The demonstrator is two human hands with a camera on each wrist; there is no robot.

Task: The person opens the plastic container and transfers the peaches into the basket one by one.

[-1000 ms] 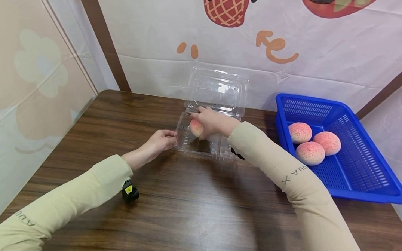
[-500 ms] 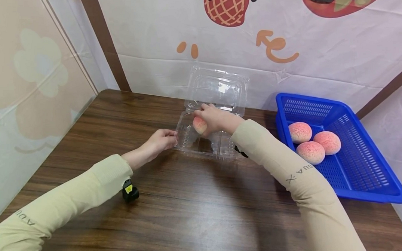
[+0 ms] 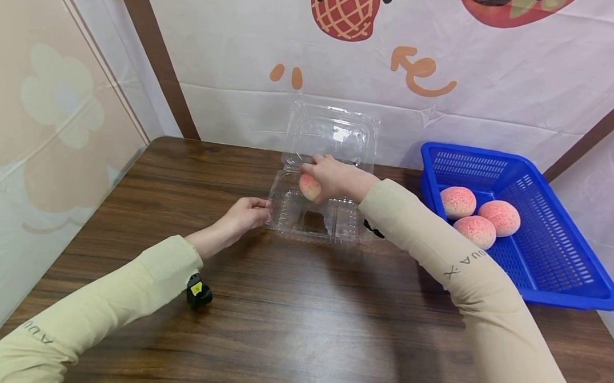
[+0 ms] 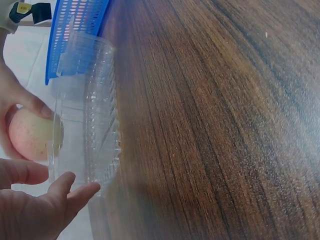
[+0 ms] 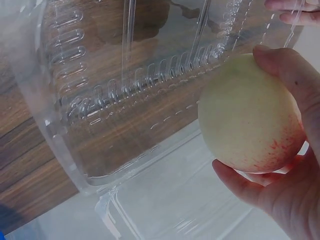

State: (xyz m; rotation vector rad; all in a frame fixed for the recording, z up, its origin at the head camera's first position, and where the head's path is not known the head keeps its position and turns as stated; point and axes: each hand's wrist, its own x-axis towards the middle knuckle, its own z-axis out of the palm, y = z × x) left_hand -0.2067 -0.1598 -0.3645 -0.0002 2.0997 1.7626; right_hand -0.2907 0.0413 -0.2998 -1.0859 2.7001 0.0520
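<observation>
My right hand (image 3: 335, 177) grips a pink and cream peach (image 3: 309, 187) over the base of a clear plastic clamshell container (image 3: 343, 230). The right wrist view shows the peach (image 5: 245, 112) between thumb and fingers, above the container's ribbed inner wall. My left hand (image 3: 244, 216) pinches the left rim of the container; in the left wrist view its thumb and fingers (image 4: 75, 200) lie on either side of that rim. The container's lid (image 3: 330, 127) stands raised at the back, against the wall sheet.
On the right stands a blue perforated basket (image 3: 557, 225) with three peaches (image 3: 499, 218) inside. A printed white sheet (image 3: 230, 57) hangs right behind the brown wooden table (image 3: 281, 316).
My right hand has shifted slightly right and back, carrying the peach with it. My left hand and the container have stayed in place.
</observation>
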